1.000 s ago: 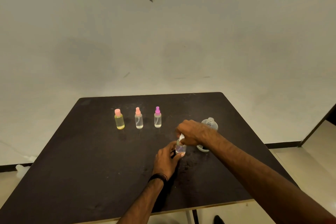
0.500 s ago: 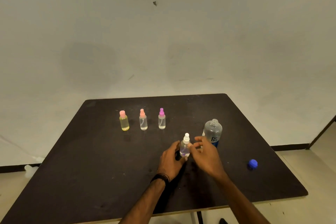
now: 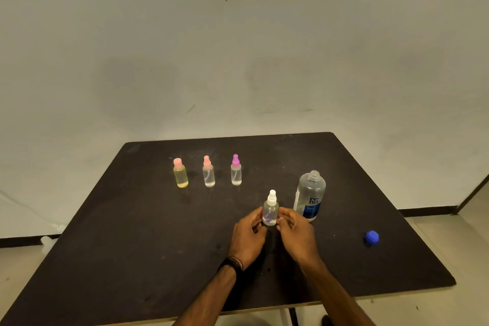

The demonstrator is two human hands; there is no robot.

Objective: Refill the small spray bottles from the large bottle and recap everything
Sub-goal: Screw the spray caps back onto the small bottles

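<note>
Presently, a white-capped spray bottle [image 3: 271, 209] is stood upright on the tabletop [image 3: 132, 233], directly between the two hands and just beyond their fingertips. It is touched on its near left side by the fingers of the left hand [image 3: 248, 235] and on its near right side by those of the right hand [image 3: 296, 233]; the fingers are curled loosely about it, though whether it is truly gripped or merely steadied cannot be told. A little clear liquid is seen in it, and its white spray cap is seated.

Just beyond the right hand, the large bottle [image 3: 309, 196] is stood upright, uncapped, its threaded neck open; how much liquid it holds cannot be made out. Its blue cap [image 3: 372, 237] is lain well to the right of the right hand, which is judged the nearer one for fetching it.

Far beyond the left hand, three small bottles are lined up, all capped: a yellow-filled bottle [image 3: 180, 173], a pink-capped spray bottle [image 3: 208, 171] and a purple-capped spray bottle [image 3: 236, 170], the last two partly filled with clear liquid.
</note>
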